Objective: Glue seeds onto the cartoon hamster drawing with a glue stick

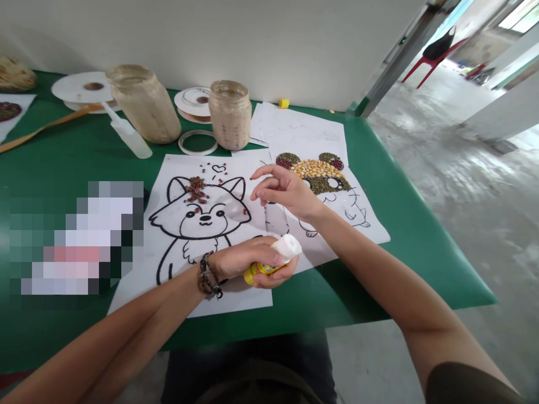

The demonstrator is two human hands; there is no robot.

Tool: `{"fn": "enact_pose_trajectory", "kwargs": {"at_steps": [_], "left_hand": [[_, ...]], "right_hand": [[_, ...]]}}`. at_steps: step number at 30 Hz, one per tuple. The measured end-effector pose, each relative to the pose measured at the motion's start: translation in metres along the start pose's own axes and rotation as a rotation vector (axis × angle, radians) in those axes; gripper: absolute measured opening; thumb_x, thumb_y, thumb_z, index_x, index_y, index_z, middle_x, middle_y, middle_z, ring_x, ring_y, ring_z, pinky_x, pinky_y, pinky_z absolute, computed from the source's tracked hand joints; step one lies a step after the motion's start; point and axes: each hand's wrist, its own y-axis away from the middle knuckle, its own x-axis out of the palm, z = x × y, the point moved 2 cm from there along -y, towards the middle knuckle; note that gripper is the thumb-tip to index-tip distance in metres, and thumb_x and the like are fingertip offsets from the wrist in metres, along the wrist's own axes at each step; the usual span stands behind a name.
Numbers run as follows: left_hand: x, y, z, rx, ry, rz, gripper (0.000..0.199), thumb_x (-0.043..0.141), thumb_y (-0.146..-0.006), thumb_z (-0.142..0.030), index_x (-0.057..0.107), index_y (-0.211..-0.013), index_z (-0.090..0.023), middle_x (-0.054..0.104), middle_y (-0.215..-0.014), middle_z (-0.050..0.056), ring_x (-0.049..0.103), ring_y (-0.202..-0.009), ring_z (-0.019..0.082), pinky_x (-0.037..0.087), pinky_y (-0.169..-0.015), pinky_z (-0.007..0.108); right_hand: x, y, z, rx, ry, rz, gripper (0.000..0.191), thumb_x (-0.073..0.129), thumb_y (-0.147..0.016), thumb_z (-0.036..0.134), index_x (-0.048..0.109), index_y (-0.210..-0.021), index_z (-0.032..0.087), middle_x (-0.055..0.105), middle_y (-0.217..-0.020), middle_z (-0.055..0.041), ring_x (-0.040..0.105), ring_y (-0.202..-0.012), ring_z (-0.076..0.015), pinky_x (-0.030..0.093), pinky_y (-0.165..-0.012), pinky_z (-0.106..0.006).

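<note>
My left hand (248, 259), with a dark beaded bracelet at the wrist, is wrapped round a yellow glue stick (288, 247), its white end pointing up and right. Above the drawings hovers my right hand (290, 191), fingers parted and loosely bent; a tiny dark speck shows by one fingertip. Beneath my left hand lies a paper with a fox-like animal outline (205, 216). Red and green beans (196, 191) are heaped on its forehead, with a few loose ones above. Partly behind my right hand, another animal drawing (332, 193) carries yellow corn kernels (316, 168) and green and red beans.
A yellow cap (284, 103) lies by the wall. Two cloudy jars (230, 115), white spools (80, 87), a tape ring (197, 142) and a white squeeze bottle (131, 137) stand or lie along the back of the green table (404, 224). A blurred-out item (84, 241) lies left.
</note>
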Motion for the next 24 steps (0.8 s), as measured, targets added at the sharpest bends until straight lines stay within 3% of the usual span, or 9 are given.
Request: {"fn": "enact_pose_trajectory", "kwargs": {"at_steps": [5, 9, 13, 17, 24], "left_hand": [[0.000, -0.002, 0.000, -0.011, -0.015, -0.030, 0.034, 0.057, -0.071, -0.045, 0.045, -0.058, -0.015, 0.033, -0.039, -0.007, 0.023, -0.033, 0.005, 0.015, -0.035, 0.020], [0.001, -0.003, -0.001, -0.038, -0.044, -0.065, 0.034, 0.058, -0.068, -0.046, 0.046, -0.057, -0.016, 0.035, -0.037, -0.007, 0.023, -0.032, 0.005, 0.016, -0.034, 0.021], [0.002, -0.004, -0.001, -0.077, -0.065, -0.052, 0.035, 0.060, -0.068, -0.046, 0.046, -0.056, -0.015, 0.036, -0.038, -0.007, 0.024, -0.033, 0.005, 0.016, -0.033, 0.019], [0.002, -0.005, 0.000, -0.090, -0.086, -0.039, 0.034, 0.061, -0.068, -0.044, 0.046, -0.056, -0.015, 0.036, -0.040, -0.007, 0.025, -0.033, 0.004, 0.017, -0.031, 0.019], [0.003, -0.007, 0.001, -0.010, -0.137, -0.090, 0.034, 0.059, -0.071, -0.042, 0.046, -0.057, -0.015, 0.036, -0.041, -0.007, 0.026, -0.035, 0.004, 0.019, -0.034, 0.018]], "right_hand": [[-0.010, 0.022, 0.003, 0.047, 0.033, -0.021, 0.007, 0.059, -0.070, 0.017, 0.056, -0.077, 0.017, 0.064, -0.070, 0.0010, 0.059, -0.064, -0.0066, 0.048, -0.064, -0.022], [-0.016, 0.033, 0.005, 0.011, 0.128, -0.056, 0.007, 0.061, -0.069, 0.018, 0.056, -0.075, 0.018, 0.059, -0.071, 0.0014, 0.055, -0.066, -0.0072, 0.046, -0.062, -0.022], [-0.015, 0.037, 0.002, -0.052, 0.588, -0.107, 0.009, 0.058, -0.072, 0.018, 0.060, -0.081, 0.017, 0.058, -0.075, -0.0005, 0.052, -0.065, -0.0088, 0.043, -0.062, -0.023], [-0.006, 0.034, -0.009, -0.126, 1.011, -0.006, 0.015, 0.054, -0.077, 0.017, 0.063, -0.088, 0.014, 0.058, -0.081, -0.0051, 0.052, -0.072, -0.0120, 0.040, -0.065, -0.025], [-0.005, 0.030, -0.017, -0.113, 1.046, -0.042, 0.012, 0.050, -0.077, 0.015, 0.061, -0.074, 0.014, 0.055, -0.075, -0.0024, 0.048, -0.064, -0.0096, 0.037, -0.060, -0.022]]}}
